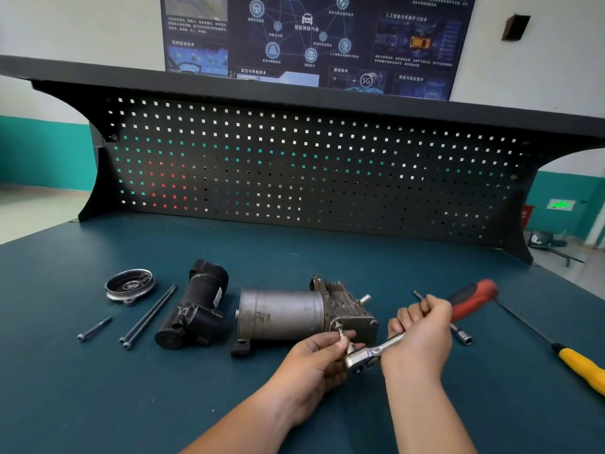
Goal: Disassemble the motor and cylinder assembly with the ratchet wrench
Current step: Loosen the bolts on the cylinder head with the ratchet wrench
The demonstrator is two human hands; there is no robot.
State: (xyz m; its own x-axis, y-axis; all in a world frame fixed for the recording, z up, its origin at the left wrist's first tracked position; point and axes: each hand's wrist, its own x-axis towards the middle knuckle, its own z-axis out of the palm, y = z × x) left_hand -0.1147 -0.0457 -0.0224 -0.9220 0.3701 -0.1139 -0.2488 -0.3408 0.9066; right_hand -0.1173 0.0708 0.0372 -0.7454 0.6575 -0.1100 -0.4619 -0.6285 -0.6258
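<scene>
The grey motor and cylinder assembly [283, 314] lies on its side on the blue bench mat. A silver ratchet wrench [368, 353] with a short bit points at a bolt on the assembly's front right corner. My right hand [419, 335] grips the wrench handle. My left hand [316, 358] pinches the bit at the wrench head, just below the bolt.
Left of the assembly lie a black housing [196, 309], two long bolts [149, 317], a short bolt [94, 328] and a round metal cover [130, 285]. To the right are a red-handled tool [471, 301], a socket extension [461, 335] and a yellow-handled screwdriver [579, 367]. A pegboard [311, 172] closes the back.
</scene>
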